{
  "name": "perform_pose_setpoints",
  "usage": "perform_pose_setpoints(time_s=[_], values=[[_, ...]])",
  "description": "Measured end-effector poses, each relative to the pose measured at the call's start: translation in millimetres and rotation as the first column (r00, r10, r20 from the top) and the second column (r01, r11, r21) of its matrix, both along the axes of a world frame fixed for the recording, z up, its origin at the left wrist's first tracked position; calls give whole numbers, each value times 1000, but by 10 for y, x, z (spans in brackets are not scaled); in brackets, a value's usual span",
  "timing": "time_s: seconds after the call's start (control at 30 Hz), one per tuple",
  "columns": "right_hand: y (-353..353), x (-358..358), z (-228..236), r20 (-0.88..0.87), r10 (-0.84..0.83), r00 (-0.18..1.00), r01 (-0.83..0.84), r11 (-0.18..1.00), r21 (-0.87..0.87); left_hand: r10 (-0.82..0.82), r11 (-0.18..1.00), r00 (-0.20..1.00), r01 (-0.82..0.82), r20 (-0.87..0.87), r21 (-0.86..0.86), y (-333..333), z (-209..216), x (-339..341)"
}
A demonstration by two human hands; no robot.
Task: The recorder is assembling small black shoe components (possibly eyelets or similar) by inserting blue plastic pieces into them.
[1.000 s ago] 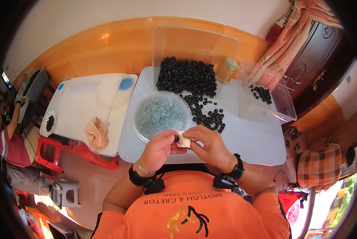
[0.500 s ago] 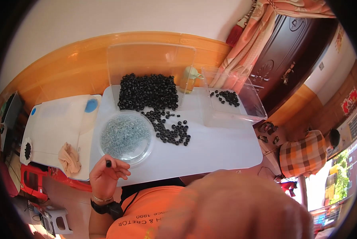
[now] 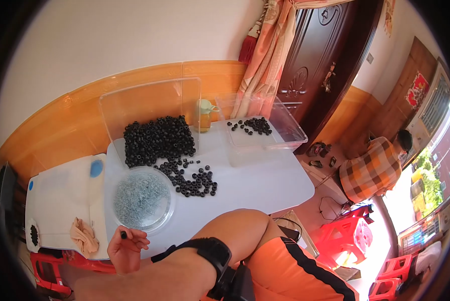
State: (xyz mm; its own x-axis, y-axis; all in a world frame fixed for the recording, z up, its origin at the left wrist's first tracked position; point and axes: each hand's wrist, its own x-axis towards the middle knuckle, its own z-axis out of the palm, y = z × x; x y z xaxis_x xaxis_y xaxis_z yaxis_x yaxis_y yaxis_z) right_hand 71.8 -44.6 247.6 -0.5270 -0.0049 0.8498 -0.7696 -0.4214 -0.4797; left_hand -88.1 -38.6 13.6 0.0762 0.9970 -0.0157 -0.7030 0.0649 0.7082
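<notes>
My left hand (image 3: 127,247) is beside the near edge of the white table. A small black bead (image 3: 124,234) sits at its thumb and index finger, and the other fingers are loosely extended. Right above the hand is a round clear tray (image 3: 170,213) full of tiny pale blue-grey beads (image 3: 139,195). My right arm bends across the lower middle, with a black strap round the wrist. My right hand (image 3: 134,282) looms close and large at the lower left, its fingers hidden. Loose black beads (image 3: 195,185) lie beside the tray, in front of a big black heap (image 3: 159,140).
A clear box (image 3: 290,131) with some black beads stands at the right, near a green-lidded bottle (image 3: 204,113). Another table (image 3: 64,200) on the left bears a beige cloth (image 3: 84,236). A person in a checked shirt (image 3: 370,173) sits at the right, near red stools (image 3: 350,236).
My view has swung right, bringing red stools into sight. My blurred right hand has moved from the lower right to the lower left. The left hand still has the bead.
</notes>
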Motion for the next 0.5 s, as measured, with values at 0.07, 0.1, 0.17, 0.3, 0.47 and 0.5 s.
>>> perform_pose_setpoints(time_s=[0.07, 0.1, 0.17, 0.3, 0.47, 0.5], values=[[150, 158, -96, 91, -7, 996, -10, 981, 192, 17, 999, 997, -15, -69, 29, 7, -14, -39], [248, 267, -124, 74, -111, 991, 82, 943, 322, 40, 999, 997, -38, -60, 38, 15, -16, -47], [437, 431, -102, -3, -299, 954, 255, 810, 528, 69, 997, 996, -68, -47, 40, 0, -18, -28], [387, 651, 68, 309, -474, 824, 441, 880, 174, 132, 991, 912, -118, -389, 61, 86, -18, 103], [354, 901, 301, 259, -547, 796, 505, 836, 215, 72, 996, 957, -84, -280, -31, 1, 3, 183], [349, 958, 350, 257, -557, 790, 518, 830, 207, 29, 999, 999, -29, -36, -16, -6, 12, 172]])
